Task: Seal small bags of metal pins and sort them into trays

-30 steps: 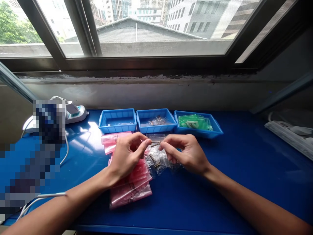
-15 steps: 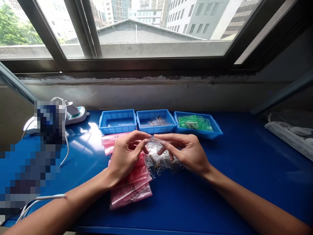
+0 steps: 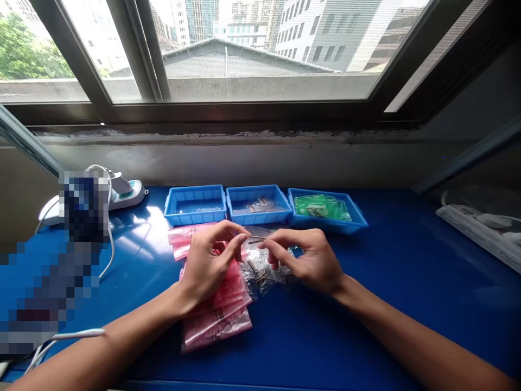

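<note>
My left hand (image 3: 211, 260) is closed in a pinch, thumb against forefinger, at the edge of what looks like a small clear plastic bag (image 3: 255, 237). Facing it, my right hand (image 3: 311, 258) pinches one end of a thin dark metal pin (image 3: 256, 241) that points toward the left fingertips. Whether the pin lies inside the bag or beside it, I cannot tell. Below the fingers lies a pile of clear plastic bags (image 3: 262, 274) with small metal pins in them. Pink plastic bags (image 3: 217, 326) are spread under my left hand and partly hidden by it.
Three blue trays stand in a row behind my hands: the left tray (image 3: 195, 219) with a few small bits, the middle tray (image 3: 260, 219) with loose metal pins, the right tray (image 3: 358, 217) with green packets (image 3: 321, 206). A power strip (image 3: 126, 195) with white cables is at left.
Both hands held a clear plastic film stretched between their fingertips. Now the fingers are pinched more tightly, my right hand has lowered slightly, and a thin pin shows between them.
</note>
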